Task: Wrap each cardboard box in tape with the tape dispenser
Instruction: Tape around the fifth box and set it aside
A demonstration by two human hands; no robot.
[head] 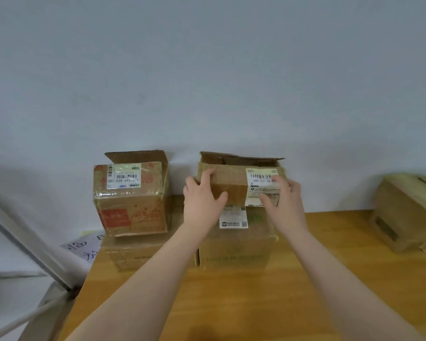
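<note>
We hold top box (231,187) with left hand (202,200), right hand (284,196), fingers clamped on it; flaps open, untaped; neighbour box (130,198) at nine o'clock maybe wrapped; dispenser unseen.

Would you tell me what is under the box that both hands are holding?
Beneath the held box is another cardboard box with a white label, standing on the wooden table. Its top face is covered and cannot be seen.
</note>
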